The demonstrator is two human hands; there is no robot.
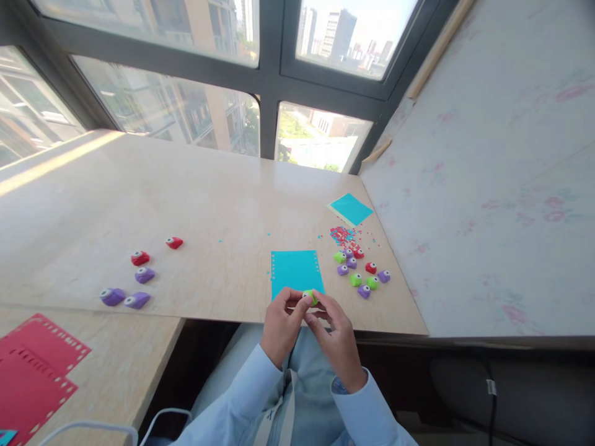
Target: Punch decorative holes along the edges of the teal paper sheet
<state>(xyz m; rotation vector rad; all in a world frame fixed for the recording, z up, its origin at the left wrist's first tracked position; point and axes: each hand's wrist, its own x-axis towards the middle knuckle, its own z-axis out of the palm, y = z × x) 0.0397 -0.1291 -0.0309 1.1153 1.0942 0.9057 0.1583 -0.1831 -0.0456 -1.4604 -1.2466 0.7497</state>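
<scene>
A small green craft hole punch [310, 298] is held between my two hands over the front edge of the table. My left hand [282, 325] pinches it from the left with thumb and fingers. From the right, the fingers of my right hand [335, 342] close on the same punch. Just beyond them lies a blue sheet of paper [294, 272] with small holes along its left and right edges. My fingers hide its near edge, and whether the punch grips the paper I cannot tell.
Right of the sheet sit several purple, green and red punches [356, 279], beside a heap of red and blue paper bits [343, 236]. Behind is a blue paper stack [352, 209]. More punches [144, 274] stand at left, with punched red sheets [35, 365] nearer me. A wall [488, 186] bounds the right.
</scene>
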